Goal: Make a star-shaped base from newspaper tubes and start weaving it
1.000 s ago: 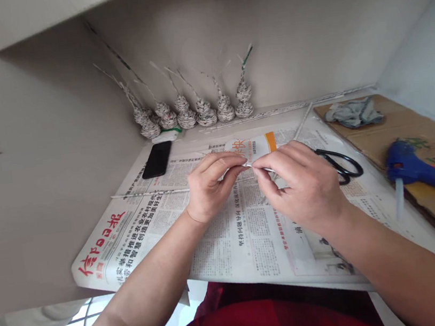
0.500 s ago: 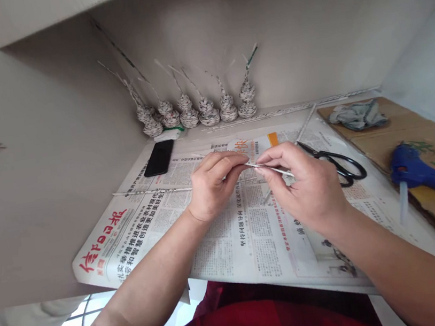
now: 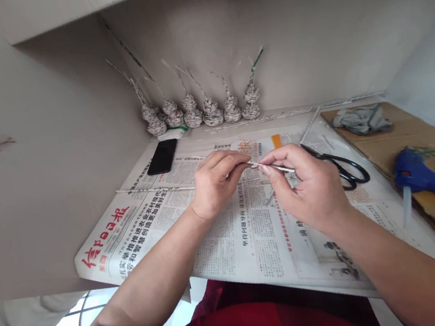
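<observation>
Between my hands runs a thin rolled-paper stick, pale with faint print. My left hand pinches it, and the stick's far part comes out on the left over the newspaper. My right hand pinches the same stick with thumb and forefinger, a short gap from the left fingertips. Its right end lies beneath the right fingers. Black-handled scissors rest just beyond my right hand, their blades partly hidden by it.
Several woven paper gourds stand along the back wall. A black phone lies at left. On the right, cardboard carries a crumpled cloth and a blue glue gun. More paper sticks lie along the back.
The view has shifted slightly, so the scene sits a little further right. Both hands keep their pinch on the paper stick, with the right fingers barely moved.
</observation>
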Tool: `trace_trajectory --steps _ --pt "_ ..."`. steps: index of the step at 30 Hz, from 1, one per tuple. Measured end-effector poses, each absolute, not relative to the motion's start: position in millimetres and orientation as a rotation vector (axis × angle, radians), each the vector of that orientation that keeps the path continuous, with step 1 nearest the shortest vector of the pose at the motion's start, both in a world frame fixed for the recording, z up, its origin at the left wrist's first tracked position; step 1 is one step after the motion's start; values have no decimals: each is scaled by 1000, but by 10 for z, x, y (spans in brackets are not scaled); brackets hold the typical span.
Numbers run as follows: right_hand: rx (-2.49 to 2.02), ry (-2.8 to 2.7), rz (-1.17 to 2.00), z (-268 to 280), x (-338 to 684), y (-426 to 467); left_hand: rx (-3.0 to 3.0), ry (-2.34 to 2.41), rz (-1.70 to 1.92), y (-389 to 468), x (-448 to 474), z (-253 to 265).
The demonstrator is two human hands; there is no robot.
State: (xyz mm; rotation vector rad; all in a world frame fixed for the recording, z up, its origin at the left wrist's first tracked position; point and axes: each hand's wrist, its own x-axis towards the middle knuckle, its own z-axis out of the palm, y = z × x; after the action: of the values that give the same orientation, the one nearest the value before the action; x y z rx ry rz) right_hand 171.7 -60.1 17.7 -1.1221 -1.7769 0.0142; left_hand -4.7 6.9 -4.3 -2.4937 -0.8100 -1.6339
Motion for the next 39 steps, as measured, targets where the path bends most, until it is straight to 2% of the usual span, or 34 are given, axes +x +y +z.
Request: trace_trajectory --steps 4,11,23,39 --pt "-1116 -1844 -87 120 1716 -568 -2540 -779 -1614 27 -20 -56" --pt "-1176 -1814 76 131 1720 -587 -2533 -784 -1631 60 -37 -60" --pt "-1136 -1787 -270 91 1740 -525 -2534 -794 -1618 37 -25 -54" --pt "-1058 -1763 -282 147 1741 -526 -2533 -779 -1617 57 -27 -76"
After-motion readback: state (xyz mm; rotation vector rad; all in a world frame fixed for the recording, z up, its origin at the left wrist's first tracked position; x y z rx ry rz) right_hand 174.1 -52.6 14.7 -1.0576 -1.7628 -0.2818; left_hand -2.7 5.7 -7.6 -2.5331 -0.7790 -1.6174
